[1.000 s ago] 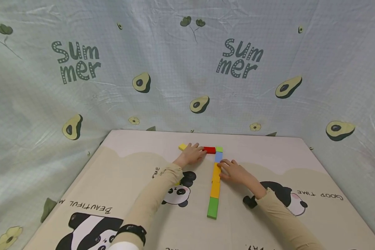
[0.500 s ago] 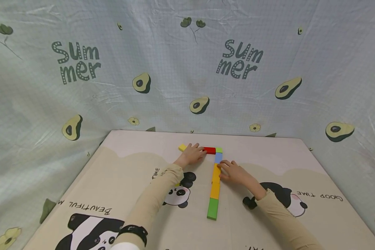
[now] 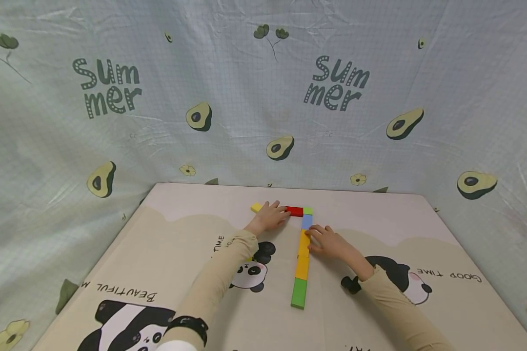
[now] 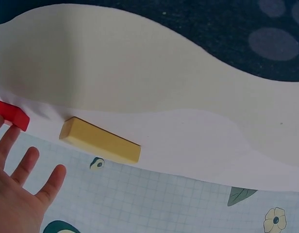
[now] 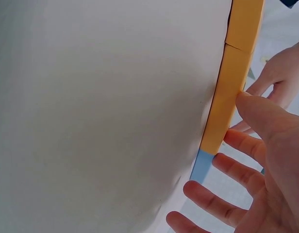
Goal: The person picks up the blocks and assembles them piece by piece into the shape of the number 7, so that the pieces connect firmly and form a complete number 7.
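Several blocks lie on the table, joined end to end in a corner shape. My left hand (image 3: 270, 217) is at the far arm, its thumb and index finger at the sides of the red block (image 3: 294, 211), pinching it; the other fingers are spread. A yellow block (image 4: 101, 141) lies just beyond that hand, apart from the red one. My right hand (image 3: 329, 241) has fairly straight fingers touching the side of the farther orange block (image 5: 227, 97). The blue block (image 3: 307, 222) and a small light green block (image 3: 308, 210) continue the column to the corner.
Nearer to me the column goes on with a second orange block (image 3: 302, 267) and a green block (image 3: 298, 293). The table cover (image 3: 193, 234) has printed pandas and lettering. A hanging sheet (image 3: 246, 97) with avocado prints stands behind the table's far edge.
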`<state>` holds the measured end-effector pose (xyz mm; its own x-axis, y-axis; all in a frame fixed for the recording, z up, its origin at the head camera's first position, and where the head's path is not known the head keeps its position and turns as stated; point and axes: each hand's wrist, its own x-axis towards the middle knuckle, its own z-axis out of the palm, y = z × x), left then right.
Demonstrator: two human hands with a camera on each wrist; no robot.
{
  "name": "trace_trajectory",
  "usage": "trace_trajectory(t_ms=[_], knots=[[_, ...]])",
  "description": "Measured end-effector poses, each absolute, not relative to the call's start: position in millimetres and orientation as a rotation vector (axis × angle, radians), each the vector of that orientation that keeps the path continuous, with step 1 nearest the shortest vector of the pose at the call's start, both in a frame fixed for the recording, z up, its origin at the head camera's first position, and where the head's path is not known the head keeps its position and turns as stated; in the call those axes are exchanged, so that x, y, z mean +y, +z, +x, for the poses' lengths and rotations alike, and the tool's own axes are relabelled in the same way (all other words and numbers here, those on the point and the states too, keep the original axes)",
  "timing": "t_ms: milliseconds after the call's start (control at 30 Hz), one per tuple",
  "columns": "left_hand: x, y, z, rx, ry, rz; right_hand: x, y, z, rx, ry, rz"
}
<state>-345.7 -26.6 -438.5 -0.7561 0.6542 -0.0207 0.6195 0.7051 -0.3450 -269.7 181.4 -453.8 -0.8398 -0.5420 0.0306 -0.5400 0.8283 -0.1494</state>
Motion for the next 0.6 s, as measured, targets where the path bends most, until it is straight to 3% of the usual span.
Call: trace_trajectory(t_ms=[600], knots=[[-46,-433,-349,-2.753,0.315,-1.126,180,-450,-268,2.988,-0.247,-0.891]])
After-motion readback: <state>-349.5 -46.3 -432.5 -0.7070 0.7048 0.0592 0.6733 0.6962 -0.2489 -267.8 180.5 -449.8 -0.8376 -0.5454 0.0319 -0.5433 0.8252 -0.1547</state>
